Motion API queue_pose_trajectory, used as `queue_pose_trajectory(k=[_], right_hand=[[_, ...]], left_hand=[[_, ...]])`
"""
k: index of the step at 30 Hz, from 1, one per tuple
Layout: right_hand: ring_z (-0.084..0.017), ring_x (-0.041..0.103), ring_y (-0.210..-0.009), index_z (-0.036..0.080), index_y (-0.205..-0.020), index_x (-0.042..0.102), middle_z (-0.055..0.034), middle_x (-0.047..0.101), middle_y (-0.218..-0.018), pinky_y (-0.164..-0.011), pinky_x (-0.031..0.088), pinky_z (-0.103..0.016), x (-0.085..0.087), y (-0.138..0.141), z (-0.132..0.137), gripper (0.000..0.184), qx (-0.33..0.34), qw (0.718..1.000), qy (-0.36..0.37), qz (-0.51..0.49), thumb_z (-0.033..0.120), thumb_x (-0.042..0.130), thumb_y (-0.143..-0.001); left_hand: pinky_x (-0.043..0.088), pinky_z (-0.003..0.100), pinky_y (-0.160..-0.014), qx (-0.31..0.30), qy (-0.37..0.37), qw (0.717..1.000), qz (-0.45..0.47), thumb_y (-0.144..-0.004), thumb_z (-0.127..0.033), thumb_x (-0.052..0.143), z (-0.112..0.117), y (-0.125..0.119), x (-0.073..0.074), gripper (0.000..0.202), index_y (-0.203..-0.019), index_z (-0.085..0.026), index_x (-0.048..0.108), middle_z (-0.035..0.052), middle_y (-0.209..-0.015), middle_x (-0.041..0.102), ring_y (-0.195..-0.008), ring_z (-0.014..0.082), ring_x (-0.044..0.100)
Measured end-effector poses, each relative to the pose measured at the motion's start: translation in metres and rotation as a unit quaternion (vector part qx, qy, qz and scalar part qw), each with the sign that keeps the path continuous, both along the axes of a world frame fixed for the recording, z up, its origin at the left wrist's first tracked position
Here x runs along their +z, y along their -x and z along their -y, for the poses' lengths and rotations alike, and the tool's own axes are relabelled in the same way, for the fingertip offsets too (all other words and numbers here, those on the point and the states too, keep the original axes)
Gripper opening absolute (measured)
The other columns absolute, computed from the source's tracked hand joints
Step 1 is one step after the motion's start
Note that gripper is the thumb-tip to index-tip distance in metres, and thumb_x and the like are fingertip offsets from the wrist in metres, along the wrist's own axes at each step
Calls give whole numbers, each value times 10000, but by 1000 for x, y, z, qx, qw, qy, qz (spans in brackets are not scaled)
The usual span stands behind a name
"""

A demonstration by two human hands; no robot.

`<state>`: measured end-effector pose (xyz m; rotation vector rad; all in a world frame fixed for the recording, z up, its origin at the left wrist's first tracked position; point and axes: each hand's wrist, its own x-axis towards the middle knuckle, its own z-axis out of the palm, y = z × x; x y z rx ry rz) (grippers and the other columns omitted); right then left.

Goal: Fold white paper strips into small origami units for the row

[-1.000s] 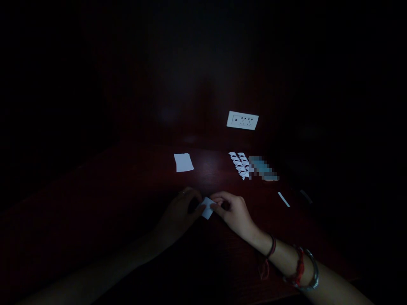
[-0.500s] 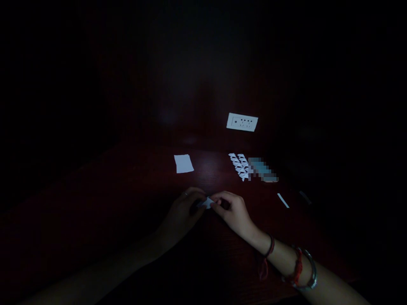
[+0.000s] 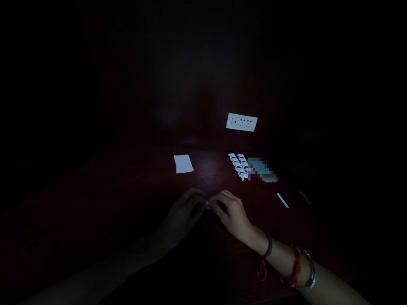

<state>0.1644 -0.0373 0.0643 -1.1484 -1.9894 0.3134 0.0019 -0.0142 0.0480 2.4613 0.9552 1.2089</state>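
My left hand and my right hand meet above the dark red table. Between their fingertips they pinch a small folded piece of white paper; most of it is hidden by the fingers. A ring shows on my left hand, and bracelets circle my right wrist and forearm. Farther back, left of centre, lies a stack of white paper sheets. Several small folded paper pieces rest in two rows beyond my right hand.
A phone-like object, blurred by pixels, lies right of the folded pieces. Nearer on the right is a thin white paper strip, with a dim second strip beside it. A white socket plate is on the wall. Deep shadow covers the sides.
My right hand has shifted slightly left, and the fingertips have come closer together over the folded paper. Less of the paper shows now. Things on the table stay where they were.
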Motion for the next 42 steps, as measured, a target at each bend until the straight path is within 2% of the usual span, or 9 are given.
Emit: queue_pose_trajectory(k=[5, 11, 17, 21, 30, 36, 42], right_hand=[[-134, 481, -741, 177, -798, 550, -20, 553, -767, -702, 367, -263, 0, 0, 0, 107, 8, 999, -20, 28, 149, 447, -804], [-129, 466, -722, 173, -789, 522, -16, 519, -741, -670, 368, -250, 1, 0, -1, 86, 20, 999, -9, 27, 174, 439, -812], [-136, 437, -719, 167, -784, 491, -18, 502, -741, -686, 347, -268, 0, -2, -2, 62, 25, 997, -21, 75, 151, 435, -803], [-134, 429, -712, 166, -773, 472, -16, 490, -737, -675, 344, -263, -1, -1, -2, 62, 19, 997, -18, 74, 143, 425, -806], [-134, 457, -722, 170, -779, 496, -19, 517, -742, -680, 349, -260, -1, 0, -2, 85, 11, 999, -8, 50, 178, 426, -826], [-137, 485, -788, 181, -915, 537, -26, 568, -849, -724, 347, -274, 1, -1, -1, 135, 27, 999, -21, 35, 170, 438, -823], [-131, 486, -717, 180, -826, 580, -15, 562, -750, -690, 351, -272, -1, -2, -2, 107, 13, 999, -28, 35, 205, 478, -806]], left_hand=[[407, 289, -790, 7, -1, 1000, 4, -821, -119, 442, 1, 1, 2, 121, -858, -195, 528, 18, -976, 477, -889, 141, 491], [421, 300, -785, -12, -5, 1000, 11, -824, -122, 433, 2, 0, 1, 125, -870, -195, 523, 28, -983, 474, -906, 151, 486], [409, 306, -819, -4, -31, 999, 8, -792, -118, 482, 1, 1, 1, 125, -874, -199, 530, 25, -1011, 470, -948, 157, 477], [403, 302, -838, -23, -42, 999, 13, -795, -104, 467, -1, 0, 2, 160, -903, -196, 542, 30, -1029, 480, -997, 161, 460], [406, 281, -811, -26, -8, 1000, 2, -785, -103, 466, 2, 0, 8, 122, -816, -186, 549, 25, -1019, 470, -944, 148, 482], [411, 285, -784, -19, -19, 1000, 1, -780, -91, 462, 2, 1, 5, 119, -811, -185, 527, 22, -996, 468, -907, 149, 487], [401, 307, -802, -7, -35, 999, 2, -797, -89, 450, 2, 1, 0, 123, -842, -179, 521, 30, -1006, 446, -927, 157, 469]])
